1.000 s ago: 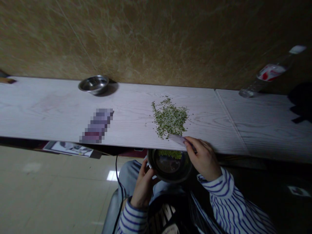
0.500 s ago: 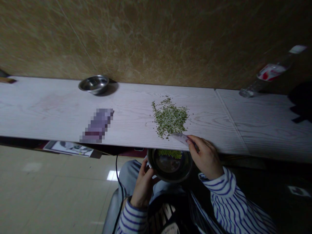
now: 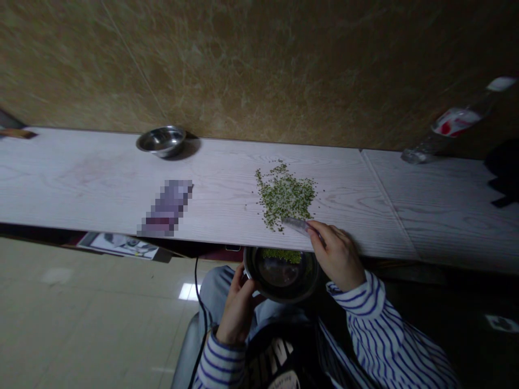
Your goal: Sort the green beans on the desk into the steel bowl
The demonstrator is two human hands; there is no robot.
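My left hand (image 3: 238,302) grips the left rim of a metal bowl (image 3: 279,294), held just below the table's front edge. Small green beans (image 3: 284,255) lie along the far side of that bowl. Between the thumb and fingers of my right hand (image 3: 336,254) is a thin, flat, greyish-purple card (image 3: 295,225); its exact kind is unclear. The card's tip touches or hovers at the near edge of a spread pile of green beans mixed with white grains (image 3: 287,197) on the table.
On the pale wooden table (image 3: 227,178), a small steel bowl (image 3: 164,141) stands by the wall at the left. A pixelated flat item (image 3: 166,208) lies nearer the front. At the right are a clear plastic bottle (image 3: 454,124) and a dark object (image 3: 505,170). A black cable (image 3: 198,292) hangs down.
My right hand and the card have shifted slightly left, and the card appears turned more edge-on. The left hand still holds the bowl in about the same place. The view has shifted slightly.
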